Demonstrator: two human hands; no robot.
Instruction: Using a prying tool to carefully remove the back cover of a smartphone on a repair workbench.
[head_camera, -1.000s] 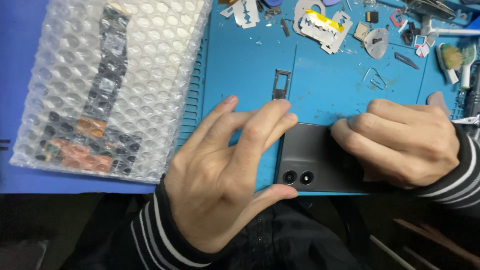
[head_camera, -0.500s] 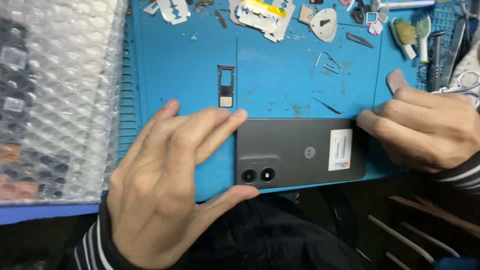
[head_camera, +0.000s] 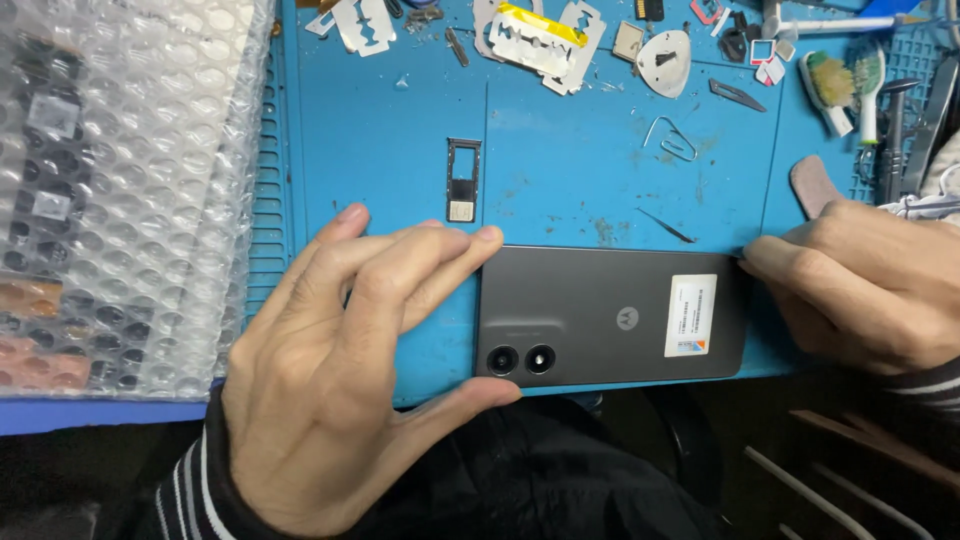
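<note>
A dark grey phone (head_camera: 600, 310) lies face down on the blue work mat (head_camera: 380, 150), its two camera lenses at the left end and a white sticker near the right end. My left hand (head_camera: 340, 380) grips the phone's left end, fingers on the upper corner and thumb under the lower corner. My right hand (head_camera: 860, 290) is curled against the phone's right edge, fingertips touching it. A small card tray (head_camera: 462, 182) lies on the mat just above the phone.
A sheet of bubble wrap (head_camera: 110, 190) covers parts at the left. Razor blades (head_camera: 540, 35), a triangular pick (head_camera: 664, 60), a bent paper clip (head_camera: 672, 138), a brush (head_camera: 835, 85) and small tools lie along the mat's far edge. The mat's front edge runs under the phone.
The view has shifted left and down. My right hand has slid off the phone's back to its right edge, uncovering the sticker. My left hand keeps its hold on the left end.
</note>
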